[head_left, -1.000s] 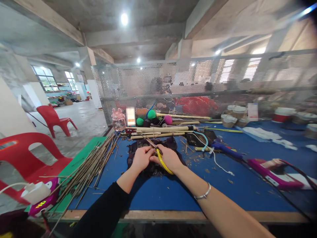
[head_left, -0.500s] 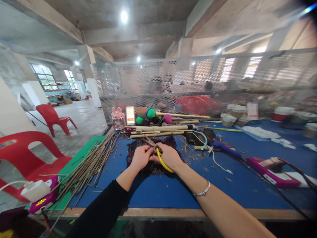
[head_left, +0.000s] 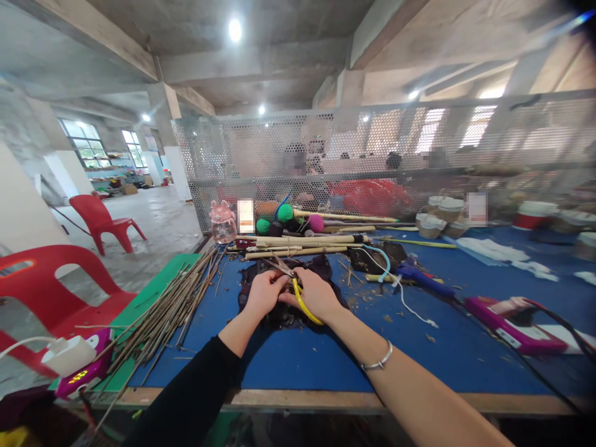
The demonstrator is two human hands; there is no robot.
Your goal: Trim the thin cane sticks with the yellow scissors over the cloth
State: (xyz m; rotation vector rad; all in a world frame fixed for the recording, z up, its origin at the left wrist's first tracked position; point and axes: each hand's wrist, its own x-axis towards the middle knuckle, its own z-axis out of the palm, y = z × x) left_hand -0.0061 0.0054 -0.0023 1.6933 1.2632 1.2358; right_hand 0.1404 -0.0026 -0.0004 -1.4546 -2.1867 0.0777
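Note:
A pair of scissors with yellow handles (head_left: 302, 302) is in my right hand (head_left: 320, 294), its blades pointing up and to the left. The blades are parted a little. My left hand (head_left: 262, 294) is closed close beside the blades, thumb and fingers together; whatever they pinch is too small and hidden to name. Both hands are over a crumpled black cloth (head_left: 245, 290) that lies on the blue tabletop (head_left: 316, 366), with brownish scraps on it.
A heap of thin brown sticks (head_left: 158, 320) lies to the left on a green board (head_left: 181, 267). Bamboo poles (head_left: 298, 240) lie behind the cloth, near a pink bottle (head_left: 223, 223). To the right are a white cord (head_left: 410, 307) and a magenta power strip (head_left: 516, 329).
The scissors have shifted slightly in my right hand and their blades look further apart. My left hand has barely moved.

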